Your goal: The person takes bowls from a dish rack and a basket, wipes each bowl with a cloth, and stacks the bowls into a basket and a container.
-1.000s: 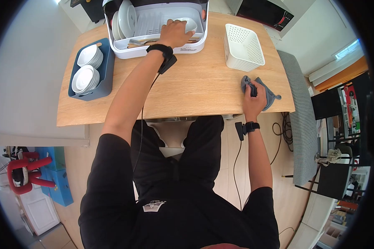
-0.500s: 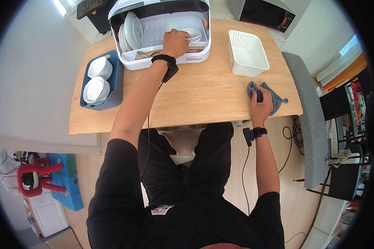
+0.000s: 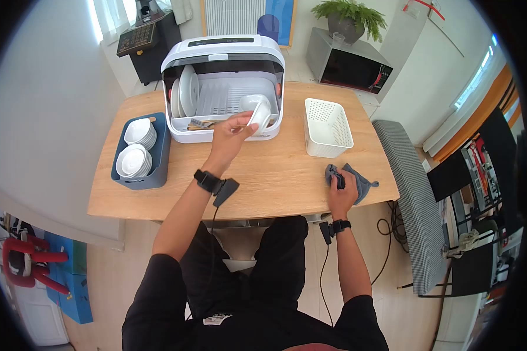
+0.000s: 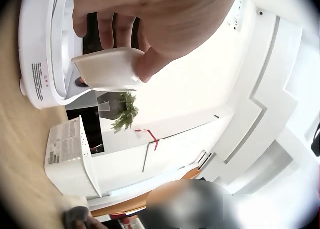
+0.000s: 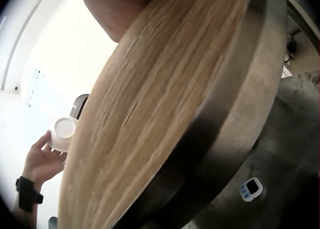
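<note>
My left hand (image 3: pixel 229 139) pinches a small white bowl (image 3: pixel 260 119) by its edge, tipped on its side in front of the dish rack (image 3: pixel 208 136). The bowl (image 4: pixel 107 70) shows between thumb and fingers in the left wrist view; its round base faces the right wrist camera. Another white bowl (image 3: pixel 252 102) sits inside the rack, behind the held one. At the right of the table, my right hand (image 3: pixel 342 194) grips a bunched grey cloth (image 3: pixel 360 181), fingers curled into it. The right wrist view mostly shows the table edge, its cloth out of sight.
White plates (image 3: pixel 188 90) stand at the rack's left, with cutlery (image 3: pixel 202 123) along its front. A blue bin (image 3: pixel 163 153) holding stacked white bowls (image 3: pixel 133 161) is at the table's left. A white perforated basket (image 3: pixel 328 149) stands at the right, before a microwave (image 3: pixel 354 70).
My left hand has lifted a bowl out of the rack, raising it toward me. My right hand stays on the cloth. The head view has tilted upward.
</note>
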{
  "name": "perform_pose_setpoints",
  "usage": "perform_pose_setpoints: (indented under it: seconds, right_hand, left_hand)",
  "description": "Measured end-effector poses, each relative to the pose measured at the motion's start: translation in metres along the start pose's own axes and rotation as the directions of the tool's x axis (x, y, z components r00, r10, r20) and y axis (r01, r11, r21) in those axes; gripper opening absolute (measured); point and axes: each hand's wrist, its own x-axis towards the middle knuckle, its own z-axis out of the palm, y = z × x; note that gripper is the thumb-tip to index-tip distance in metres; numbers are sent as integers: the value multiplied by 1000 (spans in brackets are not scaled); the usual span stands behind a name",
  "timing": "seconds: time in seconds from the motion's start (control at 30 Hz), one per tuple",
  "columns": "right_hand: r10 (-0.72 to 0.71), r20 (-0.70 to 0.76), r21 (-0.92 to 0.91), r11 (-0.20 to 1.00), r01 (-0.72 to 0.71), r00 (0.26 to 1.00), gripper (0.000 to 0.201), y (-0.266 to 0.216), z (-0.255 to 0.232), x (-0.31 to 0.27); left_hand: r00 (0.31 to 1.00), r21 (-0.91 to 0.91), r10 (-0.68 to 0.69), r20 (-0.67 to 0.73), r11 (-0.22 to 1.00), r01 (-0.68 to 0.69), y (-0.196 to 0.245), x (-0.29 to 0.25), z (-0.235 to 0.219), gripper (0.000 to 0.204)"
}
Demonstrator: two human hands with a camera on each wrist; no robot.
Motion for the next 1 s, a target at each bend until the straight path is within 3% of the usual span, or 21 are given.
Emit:
perform_pose_setpoints:
  seconds: [0.03, 0.07, 0.13, 0.17, 0.23, 0.27, 0.33, 0.4, 0.5, 0.6, 0.63, 0.67, 0.73, 0.77, 0.8, 0.83, 0.87, 0.93, 1.0]
  right_hand:
    - [-12, 4, 10, 1000, 12, 1000, 21, 1, 2, 1]
    - [-20, -3, 12, 1000, 20, 1000, 21, 4, 1, -1]
    - [-40, 9, 36, 999, 39, 999, 22, 9, 4, -2]
    - [-33, -3, 39, 999, 33, 999, 22, 11, 4, -3]
    - [-28, -13, 54, 998, 28, 1000, 22, 10, 3, -1]
    - [-36, 9, 64, 997, 36, 999, 22, 10, 3, -1]
    - [-42, -10, 38, 998, 42, 999, 22, 12, 3, -1]
    - [-54, 15, 12, 998, 54, 998, 23, 17, 4, 0]
    - [-60, 16, -25, 998, 61, 998, 24, 16, 4, 1]
    - [-45, 44, -32, 998, 46, 998, 24, 22, 5, 3]
    - [-45, 57, -43, 998, 47, 997, 24, 23, 5, 3]
    - [-12, 53, 37, 999, 10, 999, 24, 23, 5, 4]
    - [15, 59, 113, 993, -21, 998, 23, 15, 9, 13]
    - [54, 60, 234, 970, -67, 997, 24, 4, 10, 17]
    - [98, 63, 348, 930, -114, 993, 24, -9, 9, 19]
    - [62, 73, 424, 901, -87, 995, 24, -30, 9, 22]
    - [42, 84, 476, 876, -77, 996, 23, -49, 11, 23]
    - [-6, 152, 506, 860, -73, 988, 21, -94, 8, 22]
    - [-88, 223, 534, 844, -46, 971, 25, -125, 13, 14]
  left_hand:
    - [998, -270, -59, -18, 961, 52, 2, -11, -4, 21]
    - [997, -266, -61, -36, 963, 49, 2, -25, -9, 21]
    - [943, -645, -291, 163, 692, 325, 3, -51, -25, 39]
    - [944, -646, -299, 137, 696, 314, 12, -67, -29, 39]
    - [902, -913, -345, 261, 215, 346, 31, -96, -28, 56]
    - [904, -920, -356, 238, 216, 328, 31, -110, -29, 56]
    - [901, -950, -341, 268, 62, 306, 30, -134, -30, 55]
    - [884, -955, -384, 267, 15, 295, 32, -152, -32, 55]
    - [901, -969, -365, 237, -162, 189, 38, -176, -35, 68]
    - [901, -973, -386, 197, -189, 132, 36, -191, -41, 71]
    - [906, -982, -383, 178, -132, 137, 40, -193, -43, 72]
    - [902, -981, -395, 177, -145, 129, 43, -196, -45, 72]
    - [920, -985, -367, 139, 47, 168, 49, -197, -48, 72]
    - [917, -986, -375, 139, 37, 164, 50, -198, -48, 72]
    - [916, -977, -387, 109, 128, 170, 51, -200, -47, 68]
    - [918, -959, -388, 85, 217, 180, 51, -200, -45, 65]
    - [918, -959, -382, 106, 206, 196, 53, -200, -43, 65]
    - [904, -871, -425, 45, 426, 244, 53, -200, -35, 57]
    - [911, -865, -401, 101, 417, 279, 54, -199, -31, 53]
